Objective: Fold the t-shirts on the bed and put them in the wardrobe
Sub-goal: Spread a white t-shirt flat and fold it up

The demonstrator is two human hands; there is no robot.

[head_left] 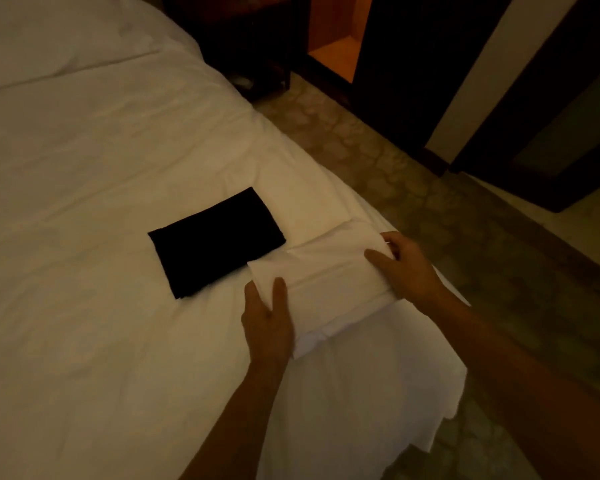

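Observation:
A folded white t-shirt (326, 271) lies near the right edge of the bed (84, 168). My left hand (267, 317) grips its near-left corner, thumb on top and fingers tucked under the fabric. My right hand (406, 268) holds its far-right end, thumb laid across the top and fingers curled round the edge. A folded black t-shirt (215, 240) lies flat on the sheet just left of the white one, touching or nearly touching its corner. The wardrobe (333, 43) stands open at the top, with a lit orange-brown compartment.
A white sheet covers the bed and drapes over its right edge. Patterned floor (413, 188) runs between the bed and the dark wardrobe. A dark bedside cabinet (243, 36) stands at the top. A dark door panel (551, 116) is at the right.

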